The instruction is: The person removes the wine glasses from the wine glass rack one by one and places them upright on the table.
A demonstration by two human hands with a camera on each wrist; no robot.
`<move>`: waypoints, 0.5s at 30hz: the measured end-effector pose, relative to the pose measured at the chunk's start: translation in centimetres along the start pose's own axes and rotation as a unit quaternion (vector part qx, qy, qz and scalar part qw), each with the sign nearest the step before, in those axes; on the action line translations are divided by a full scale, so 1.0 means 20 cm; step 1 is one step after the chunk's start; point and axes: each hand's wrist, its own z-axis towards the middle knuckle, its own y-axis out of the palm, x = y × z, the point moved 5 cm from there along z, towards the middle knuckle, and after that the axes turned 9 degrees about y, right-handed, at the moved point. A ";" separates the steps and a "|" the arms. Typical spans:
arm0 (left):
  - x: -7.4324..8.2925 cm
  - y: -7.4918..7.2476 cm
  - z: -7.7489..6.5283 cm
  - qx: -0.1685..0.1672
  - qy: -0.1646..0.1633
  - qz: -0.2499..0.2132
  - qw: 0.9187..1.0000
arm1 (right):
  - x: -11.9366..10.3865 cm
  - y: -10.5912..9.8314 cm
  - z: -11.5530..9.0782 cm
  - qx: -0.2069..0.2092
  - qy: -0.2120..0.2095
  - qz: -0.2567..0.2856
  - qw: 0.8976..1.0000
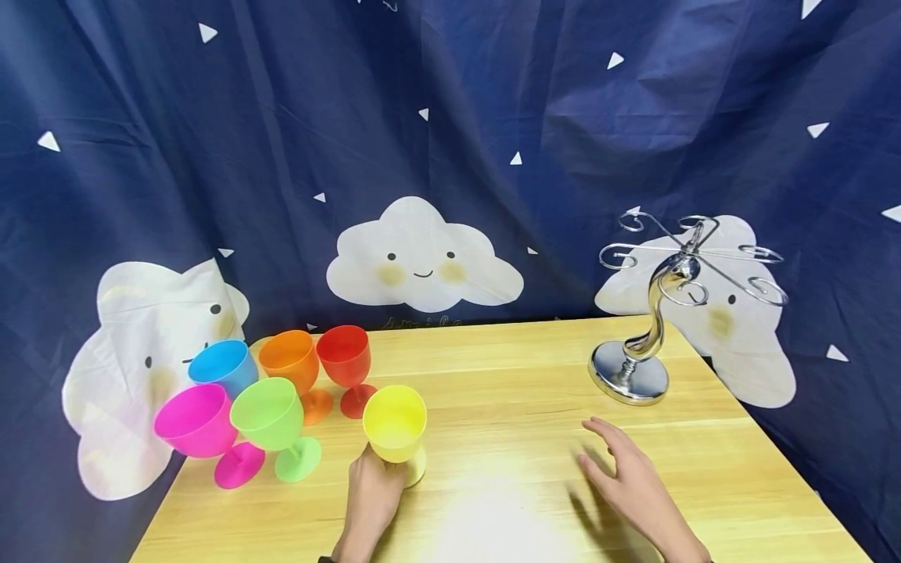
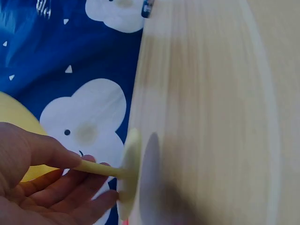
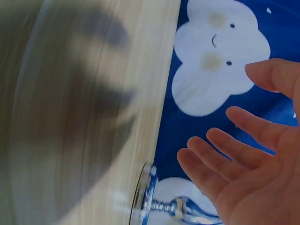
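Observation:
My left hand pinches the thin stem of a yellow plastic goblet between thumb and fingers. In the left wrist view the goblet's round foot stands a little apart from its shadow on the tabletop, so it seems slightly raised. Over the right part of the table, my right hand hovers with its fingers spread and nothing in them. Nearest to that hand is a chrome rack with a curved post and curled wire arms on top.
Left of the yellow goblet stand more goblets: red, orange, green, blue and pink. They share a light wooden table. Behind it hangs a dark blue curtain printed with clouds.

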 end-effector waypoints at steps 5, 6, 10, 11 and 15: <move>-0.07 -0.02 0.01 -0.015 -0.014 0.017 1.000 | 0.04 -0.02 -0.02 0.016 -0.004 -0.017 1.000; -0.08 -0.03 0.01 -0.018 -0.019 0.019 0.999 | 0.05 -0.02 -0.02 0.018 -0.005 -0.019 1.000; -0.14 -0.07 0.04 -0.026 -0.030 0.023 0.999 | 0.07 -0.02 -0.03 0.021 -0.002 -0.019 1.000; -0.15 -0.08 0.05 -0.029 -0.031 0.024 0.999 | 0.08 -0.02 -0.03 0.022 -0.001 -0.019 1.000; -0.20 -0.12 0.08 -0.033 -0.038 0.029 0.998 | 0.10 -0.02 -0.03 0.024 -0.002 -0.020 1.000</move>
